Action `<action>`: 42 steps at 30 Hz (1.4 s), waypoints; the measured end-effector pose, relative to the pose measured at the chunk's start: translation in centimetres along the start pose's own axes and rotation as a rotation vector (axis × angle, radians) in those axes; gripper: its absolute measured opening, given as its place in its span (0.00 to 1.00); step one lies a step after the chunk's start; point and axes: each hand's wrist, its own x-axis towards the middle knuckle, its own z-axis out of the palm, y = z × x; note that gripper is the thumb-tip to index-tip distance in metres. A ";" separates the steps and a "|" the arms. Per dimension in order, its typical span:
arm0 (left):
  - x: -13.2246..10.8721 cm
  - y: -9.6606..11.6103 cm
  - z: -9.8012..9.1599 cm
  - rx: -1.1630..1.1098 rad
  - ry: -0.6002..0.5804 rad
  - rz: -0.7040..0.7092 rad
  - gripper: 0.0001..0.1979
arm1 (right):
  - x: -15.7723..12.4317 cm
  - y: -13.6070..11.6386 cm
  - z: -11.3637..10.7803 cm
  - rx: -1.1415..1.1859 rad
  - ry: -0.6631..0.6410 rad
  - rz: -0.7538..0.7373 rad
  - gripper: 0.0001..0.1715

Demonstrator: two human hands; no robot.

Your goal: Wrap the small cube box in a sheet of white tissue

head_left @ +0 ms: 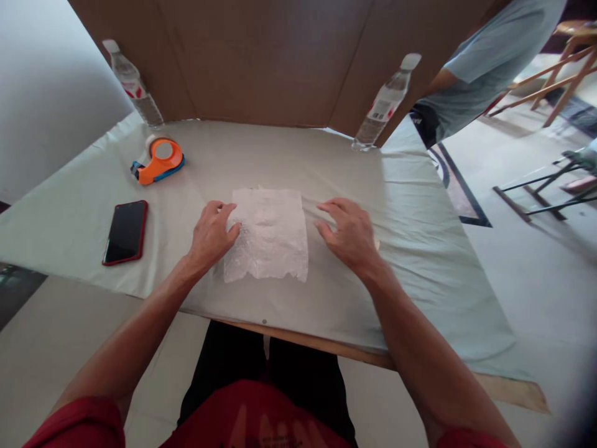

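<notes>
A whitish, translucent sheet that looks like bubble wrap (268,239) lies flat on the cloth-covered table (345,298), its near edge ragged. At the sheet's left edge is my left hand (212,233), fingers apart and curved, thumb over the sheet; whether it touches cannot be told. My right hand (347,233) hovers just right of the sheet with thumb and fingers spread, apart from it. Neither hand holds anything. A small pale scrap (377,245) shows beside my right wrist.
An orange and blue tape dispenser (161,163) and a phone in a red case (125,233) lie on the left. Two water bottles (135,87) (386,102) stand against an upright cardboard panel (261,62). Another person's grey sleeve (494,53) is at the right, behind the panel.
</notes>
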 end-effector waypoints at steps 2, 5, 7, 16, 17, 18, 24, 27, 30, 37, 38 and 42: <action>-1.0 0.3 -0.1 -0.015 -0.020 0.101 0.22 | -2.4 2.1 -1.9 -0.062 -0.011 0.023 0.28; -1.8 0.6 0.4 -0.060 -0.167 0.252 0.25 | -5.3 5.6 -3.4 -0.141 -0.140 0.144 0.40; -1.7 0.6 0.9 -0.088 -0.271 0.313 0.31 | -6.1 6.9 -3.6 -0.087 -0.210 0.201 0.41; -0.6 -0.3 1.6 -0.200 -0.395 0.335 0.41 | -2.2 -2.0 -3.3 0.310 -0.002 0.026 0.33; -0.7 -0.4 1.8 -0.210 -0.401 0.339 0.43 | -1.4 -3.2 -2.7 0.337 -0.011 -0.013 0.32; -0.7 -0.6 1.9 -0.219 -0.401 0.345 0.44 | -0.6 -4.2 -1.9 0.356 -0.034 -0.055 0.31; -0.8 -1.5 2.8 -0.288 -0.376 0.398 0.51 | 1.9 -5.8 4.5 0.407 -0.265 -0.213 0.30; -0.7 -1.5 2.8 -0.306 -0.377 0.412 0.52 | 1.7 -4.9 6.0 0.458 -0.335 -0.235 0.36; -0.7 -1.4 2.6 -0.297 -0.387 0.407 0.52 | 1.2 -4.2 6.0 0.496 -0.348 -0.207 0.38; -0.8 -1.3 2.4 -0.299 -0.378 0.407 0.51 | 0.7 -4.3 6.5 0.541 -0.291 -0.162 0.32; -0.8 -1.3 2.5 -0.300 -0.378 0.407 0.51 | 0.7 -4.3 6.6 0.545 -0.291 -0.166 0.32; -0.7 -1.4 2.7 -0.304 -0.379 0.406 0.51 | 0.9 -4.1 6.8 0.546 -0.295 -0.202 0.33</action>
